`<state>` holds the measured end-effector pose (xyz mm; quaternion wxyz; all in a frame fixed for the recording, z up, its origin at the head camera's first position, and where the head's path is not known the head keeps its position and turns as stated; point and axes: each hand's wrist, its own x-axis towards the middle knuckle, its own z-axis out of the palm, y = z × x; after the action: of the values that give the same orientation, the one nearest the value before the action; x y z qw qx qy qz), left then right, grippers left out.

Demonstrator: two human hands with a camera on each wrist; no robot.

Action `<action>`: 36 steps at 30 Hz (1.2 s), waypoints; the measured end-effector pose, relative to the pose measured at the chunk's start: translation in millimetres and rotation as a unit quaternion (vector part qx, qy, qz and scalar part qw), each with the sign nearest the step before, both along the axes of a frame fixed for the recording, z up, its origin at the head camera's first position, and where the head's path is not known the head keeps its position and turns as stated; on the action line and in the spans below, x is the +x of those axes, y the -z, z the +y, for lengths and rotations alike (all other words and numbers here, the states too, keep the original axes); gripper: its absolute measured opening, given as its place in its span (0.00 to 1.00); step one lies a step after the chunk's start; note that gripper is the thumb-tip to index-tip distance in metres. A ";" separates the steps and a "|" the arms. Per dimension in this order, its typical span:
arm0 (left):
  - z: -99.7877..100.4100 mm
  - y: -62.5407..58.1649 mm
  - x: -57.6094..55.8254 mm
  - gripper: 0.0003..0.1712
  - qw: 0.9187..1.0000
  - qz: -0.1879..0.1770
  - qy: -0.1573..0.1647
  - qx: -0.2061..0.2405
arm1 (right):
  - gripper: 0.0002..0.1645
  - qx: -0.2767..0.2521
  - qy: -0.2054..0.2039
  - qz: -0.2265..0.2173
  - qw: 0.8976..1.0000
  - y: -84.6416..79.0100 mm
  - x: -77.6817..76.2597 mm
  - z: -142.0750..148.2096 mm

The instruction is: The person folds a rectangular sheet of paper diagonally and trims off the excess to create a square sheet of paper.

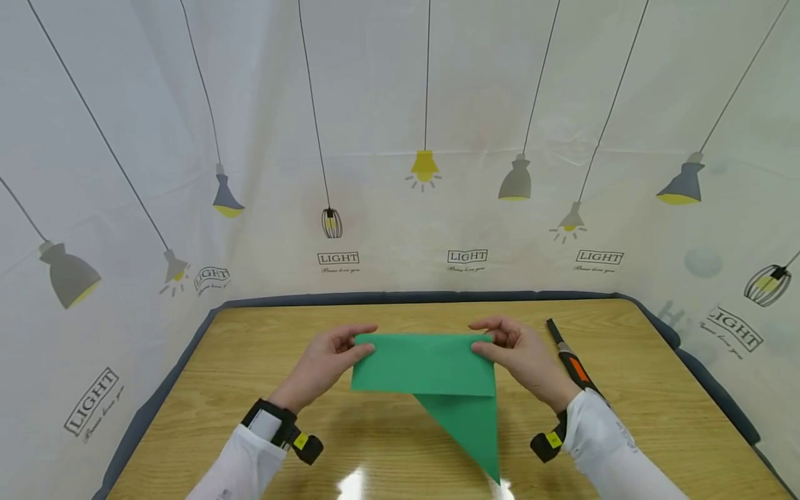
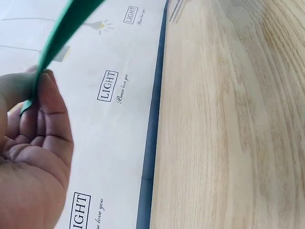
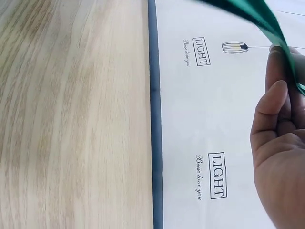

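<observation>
A sheet of green paper is held up over the table, with a wide folded band along its top and a triangular flap pointing down at the right. My left hand pinches the band's upper left corner between thumb and fingers. At the upper right corner, my right hand pinches the paper the same way. In the left wrist view the green paper runs edge-on between the thumb and fingers of the left hand. The right wrist view shows the paper bending into the right hand.
A black and orange utility knife lies on the wooden table, partly behind the right forearm. Dark edging borders the table. White sheeting printed with lamps surrounds it on the far side and both flanks.
</observation>
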<state>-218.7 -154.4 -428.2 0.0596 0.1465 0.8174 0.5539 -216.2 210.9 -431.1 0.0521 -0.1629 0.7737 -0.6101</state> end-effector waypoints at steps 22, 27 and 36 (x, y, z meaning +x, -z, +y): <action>3.7 -9.1 0.8 0.15 0.995 -0.075 -0.020 0.069 | 0.23 0.047 0.030 0.025 0.998 -9.8 2.7 -1.1; 5.8 -12.8 4.1 0.14 0.997 -0.052 -0.031 0.039 | 0.22 0.070 0.043 0.053 0.995 -10.0 2.6 -1.0; 11.1 -17.2 8.6 0.09 0.999 0.021 -0.027 -0.015 | 0.18 0.153 0.067 0.099 0.981 -12.4 5.7 -8.7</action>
<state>-210.1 -143.2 -411.0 0.0298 0.1353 0.8306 0.5394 -210.5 202.2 -418.7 -0.0417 -0.1607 0.8684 -0.4673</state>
